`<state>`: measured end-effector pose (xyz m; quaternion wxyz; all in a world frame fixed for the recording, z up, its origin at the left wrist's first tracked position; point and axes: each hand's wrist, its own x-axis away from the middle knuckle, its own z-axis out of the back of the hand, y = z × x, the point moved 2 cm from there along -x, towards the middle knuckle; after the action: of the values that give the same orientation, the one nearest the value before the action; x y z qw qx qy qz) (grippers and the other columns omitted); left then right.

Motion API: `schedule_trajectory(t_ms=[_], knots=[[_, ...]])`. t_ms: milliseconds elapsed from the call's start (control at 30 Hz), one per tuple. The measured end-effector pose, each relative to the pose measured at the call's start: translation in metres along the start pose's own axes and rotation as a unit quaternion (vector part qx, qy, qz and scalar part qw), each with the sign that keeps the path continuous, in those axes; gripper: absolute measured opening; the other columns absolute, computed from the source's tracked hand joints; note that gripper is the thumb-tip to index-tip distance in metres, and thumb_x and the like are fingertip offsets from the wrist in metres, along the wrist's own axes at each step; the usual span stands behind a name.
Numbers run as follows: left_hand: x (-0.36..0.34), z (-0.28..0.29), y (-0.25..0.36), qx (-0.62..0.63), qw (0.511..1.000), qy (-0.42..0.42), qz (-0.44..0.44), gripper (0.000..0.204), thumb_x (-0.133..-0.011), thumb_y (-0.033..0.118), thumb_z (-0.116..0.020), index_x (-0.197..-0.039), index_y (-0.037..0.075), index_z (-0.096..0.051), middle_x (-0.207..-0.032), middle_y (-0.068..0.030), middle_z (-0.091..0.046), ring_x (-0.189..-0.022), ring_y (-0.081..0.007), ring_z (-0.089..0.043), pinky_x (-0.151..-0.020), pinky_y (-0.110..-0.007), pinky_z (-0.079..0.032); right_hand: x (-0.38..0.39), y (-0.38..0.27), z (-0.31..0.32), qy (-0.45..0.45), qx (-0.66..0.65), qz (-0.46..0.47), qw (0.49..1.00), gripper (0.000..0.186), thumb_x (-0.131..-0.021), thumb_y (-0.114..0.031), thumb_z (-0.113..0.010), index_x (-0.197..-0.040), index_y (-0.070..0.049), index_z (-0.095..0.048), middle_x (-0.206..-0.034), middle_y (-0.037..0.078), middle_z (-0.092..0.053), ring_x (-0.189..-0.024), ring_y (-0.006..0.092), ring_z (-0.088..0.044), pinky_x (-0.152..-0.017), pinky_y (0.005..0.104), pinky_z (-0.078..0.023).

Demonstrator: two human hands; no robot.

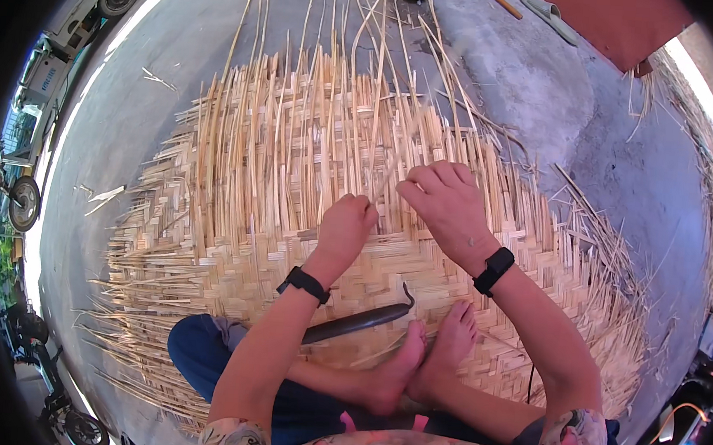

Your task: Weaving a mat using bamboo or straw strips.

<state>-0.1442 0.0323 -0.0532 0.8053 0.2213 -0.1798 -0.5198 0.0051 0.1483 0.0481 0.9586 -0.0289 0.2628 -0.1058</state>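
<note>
A large straw-coloured mat (pixel 304 264), woven from flat split strips, spreads on the ground around my bare feet. Over its middle my left hand (pixel 348 226) is closed, thumb and fingers pinched around a thin pale strip (pixel 388 185). Up and to the right, my right hand (pixel 447 202) has its fingers curled down on the same strip; its fingertips are partly hidden. Loose upright strips (pixel 322 129) stick out of the weave past both hands. Between my left forearm and my feet lies a dark-handled tool with a small hooked metal tip (pixel 362 320).
Long strips trail over the concrete floor (pixel 531 94) at the far side. A pair of sandals (pixel 550 19) and a wooden-handled tool (pixel 502 1) lie at the back. A truck (pixel 99 6) and motorcycles (pixel 70 417) stand at left. Straw-like scraps (pixel 106 197) dot the floor.
</note>
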Motion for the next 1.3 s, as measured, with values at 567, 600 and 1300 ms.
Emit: schedule_trajectory(t_ms=[567,600,1300], knots=[[-0.009,0.003,-0.028,0.513,0.807,-0.196,0.219,0.041,-0.099,0.034,-0.041,-0.103,0.005,-0.07,-0.091,-0.0016,-0.064,-0.084,-0.0105,-0.056,-0.084,-0.027,-0.048,0.006,0.046,-0.081,-0.153,-0.689,-0.438,0.557,0.051,-0.085,-0.016,-0.075,-0.13,-0.004,-0.053,-0.117,0.006,-0.065,-0.106,0.0125,-0.061,-0.086,0.0303,-0.051],[-0.008,-0.001,-0.027,0.517,0.804,-0.195,0.22,0.041,-0.099,0.034,-0.041,-0.103,0.005,-0.07,-0.091,-0.0016,-0.064,-0.084,-0.0105,-0.056,-0.084,-0.027,-0.048,0.01,0.04,-0.07,-0.135,-0.718,-0.417,0.541,0.052,-0.087,-0.016,-0.075,-0.133,-0.005,-0.053,-0.121,0.004,-0.063,-0.108,0.0108,-0.059,-0.086,0.0293,-0.051],[-0.02,-0.02,0.011,0.5,0.831,-0.234,0.071,0.029,-0.089,-0.003,-0.057,-0.118,0.0,-0.058,-0.105,-0.0088,-0.065,-0.093,-0.0151,-0.064,-0.082,-0.03,-0.052,0.009,-0.008,-0.031,-0.098,-0.453,-0.234,0.855,0.049,-0.092,-0.034,-0.066,-0.129,-0.004,-0.055,-0.119,0.016,-0.064,-0.105,0.0265,-0.063,-0.092,0.0369,-0.048]])
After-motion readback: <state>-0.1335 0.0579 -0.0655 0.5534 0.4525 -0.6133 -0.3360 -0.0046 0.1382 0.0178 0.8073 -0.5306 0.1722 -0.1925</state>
